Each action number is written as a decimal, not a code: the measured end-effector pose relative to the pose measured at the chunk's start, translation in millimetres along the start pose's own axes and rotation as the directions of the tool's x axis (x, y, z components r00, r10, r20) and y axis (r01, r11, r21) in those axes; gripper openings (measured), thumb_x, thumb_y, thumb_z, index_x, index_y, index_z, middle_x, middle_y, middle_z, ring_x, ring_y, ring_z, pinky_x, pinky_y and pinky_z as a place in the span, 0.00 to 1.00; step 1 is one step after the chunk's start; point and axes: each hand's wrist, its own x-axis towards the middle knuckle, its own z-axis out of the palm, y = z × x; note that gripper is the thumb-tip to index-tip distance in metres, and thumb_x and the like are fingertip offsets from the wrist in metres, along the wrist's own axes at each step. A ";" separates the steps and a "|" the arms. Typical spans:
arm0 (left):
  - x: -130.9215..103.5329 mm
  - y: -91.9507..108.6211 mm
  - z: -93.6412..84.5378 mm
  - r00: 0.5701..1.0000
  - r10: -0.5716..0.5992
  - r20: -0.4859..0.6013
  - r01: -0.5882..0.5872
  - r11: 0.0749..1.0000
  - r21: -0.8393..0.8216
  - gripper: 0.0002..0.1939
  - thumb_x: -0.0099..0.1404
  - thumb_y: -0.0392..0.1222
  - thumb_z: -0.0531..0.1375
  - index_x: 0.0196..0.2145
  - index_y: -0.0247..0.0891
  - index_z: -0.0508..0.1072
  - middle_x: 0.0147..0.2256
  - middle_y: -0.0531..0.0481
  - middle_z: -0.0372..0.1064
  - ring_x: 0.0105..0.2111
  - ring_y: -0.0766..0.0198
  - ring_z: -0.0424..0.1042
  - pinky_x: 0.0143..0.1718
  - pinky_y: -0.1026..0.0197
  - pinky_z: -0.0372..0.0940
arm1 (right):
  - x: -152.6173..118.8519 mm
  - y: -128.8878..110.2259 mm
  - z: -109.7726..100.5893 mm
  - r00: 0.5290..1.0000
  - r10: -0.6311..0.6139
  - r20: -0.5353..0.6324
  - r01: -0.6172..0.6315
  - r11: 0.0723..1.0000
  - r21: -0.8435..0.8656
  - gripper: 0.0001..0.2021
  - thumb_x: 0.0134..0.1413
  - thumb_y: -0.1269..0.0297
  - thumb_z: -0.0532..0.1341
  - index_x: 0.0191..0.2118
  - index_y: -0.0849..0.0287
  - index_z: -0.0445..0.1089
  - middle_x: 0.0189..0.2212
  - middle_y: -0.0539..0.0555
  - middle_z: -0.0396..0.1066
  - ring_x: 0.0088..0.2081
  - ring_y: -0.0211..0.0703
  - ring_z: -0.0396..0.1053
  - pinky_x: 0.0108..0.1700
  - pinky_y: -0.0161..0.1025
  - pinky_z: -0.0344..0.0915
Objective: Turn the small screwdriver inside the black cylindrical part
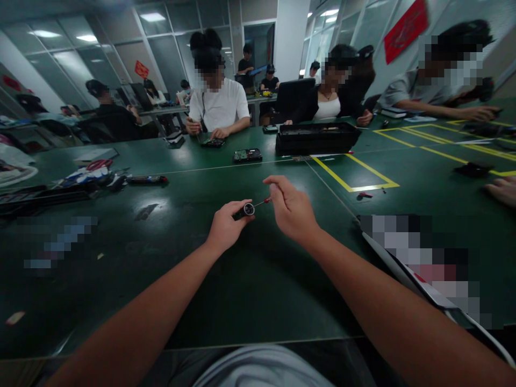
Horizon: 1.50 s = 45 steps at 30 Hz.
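Observation:
Over the middle of the green table, my left hand (226, 227) is closed around a small black device with a round, silver-rimmed end (249, 209); its exact kind does not show. My right hand (293, 210) pinches a small screwdriver (266, 200) by its red handle. The thin metal shaft points left at the round end, and its tip is at or very near the rim; whether it touches cannot be made out. My right index finger sticks out above the handle. Most of the device's body is hidden by my left fingers.
Ahead lies an opened drive-like part with a green circuit board (247, 155), beside a long black tray (316, 138). A dark screwdriver-like tool (147, 180) and a tangle of cables (94, 171) lie left. Yellow tape (373, 188) marks the table's right. Several people sit across the table.

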 end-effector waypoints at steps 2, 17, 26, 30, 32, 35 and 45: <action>0.5 -0.1 -0.2 1.000 -0.004 -0.007 0.004 1.000 -0.002 0.21 0.61 0.36 0.69 0.53 0.46 0.78 0.50 0.47 0.76 0.52 0.54 0.73 0.59 0.48 0.64 | -0.5 -0.3 0.8 1.000 -0.009 0.011 0.009 1.000 0.022 0.12 0.67 0.62 0.51 0.52 0.53 0.66 0.30 0.51 0.72 0.32 0.46 0.71 0.36 0.43 0.60; 4.8 2.4 -5.3 0.996 0.091 0.017 -0.092 0.991 0.100 0.23 0.63 0.34 0.68 0.55 0.45 0.76 0.51 0.46 0.75 0.52 0.54 0.73 0.58 0.46 0.65 | 15.0 32.3 14.6 0.878 0.429 -0.212 -0.260 0.800 0.541 0.14 0.66 0.51 0.55 0.33 0.54 0.65 0.25 0.48 0.67 0.27 0.39 0.66 0.32 0.39 0.63; 3.3 5.7 -5.7 0.997 0.073 0.016 -0.074 0.991 0.111 0.23 0.63 0.36 0.69 0.56 0.45 0.75 0.51 0.48 0.76 0.52 0.55 0.73 0.57 0.48 0.65 | 5.3 22.5 18.9 0.948 0.243 -0.207 -0.141 0.901 0.411 0.11 0.67 0.53 0.54 0.38 0.54 0.66 0.29 0.49 0.71 0.31 0.41 0.69 0.37 0.41 0.64; 2.6 7.5 -5.1 0.998 0.057 0.018 -0.059 0.991 0.117 0.23 0.63 0.36 0.69 0.55 0.46 0.75 0.51 0.48 0.76 0.52 0.55 0.73 0.57 0.48 0.65 | 4.7 23.4 17.4 0.960 0.212 -0.180 -0.132 0.917 0.376 0.11 0.67 0.54 0.54 0.39 0.54 0.67 0.29 0.50 0.72 0.32 0.42 0.71 0.38 0.42 0.65; 2.3 7.3 -4.7 0.999 0.044 0.011 -0.045 0.993 0.111 0.23 0.63 0.36 0.69 0.55 0.46 0.76 0.51 0.48 0.76 0.52 0.54 0.73 0.57 0.48 0.65 | 3.9 19.9 14.5 0.969 0.182 -0.169 -0.114 0.931 0.348 0.12 0.67 0.53 0.55 0.39 0.55 0.68 0.30 0.50 0.73 0.32 0.42 0.71 0.38 0.42 0.66; 1.9 5.0 -4.1 1.000 0.026 -0.012 -0.025 0.994 0.107 0.23 0.63 0.37 0.69 0.55 0.46 0.76 0.51 0.48 0.76 0.51 0.55 0.73 0.56 0.49 0.66 | 2.9 11.1 8.4 0.977 0.157 -0.145 -0.112 0.955 0.276 0.13 0.65 0.51 0.58 0.37 0.55 0.70 0.26 0.49 0.72 0.29 0.41 0.69 0.34 0.40 0.63; 2.2 -1.6 -4.2 1.000 0.007 -0.019 -0.005 0.994 0.106 0.22 0.63 0.36 0.69 0.54 0.46 0.76 0.50 0.48 0.76 0.51 0.56 0.74 0.57 0.51 0.66 | 0.2 11.1 6.4 0.999 0.030 -0.041 -0.022 0.983 0.181 0.05 0.62 0.66 0.55 0.39 0.55 0.68 0.31 0.50 0.74 0.33 0.42 0.71 0.35 0.39 0.62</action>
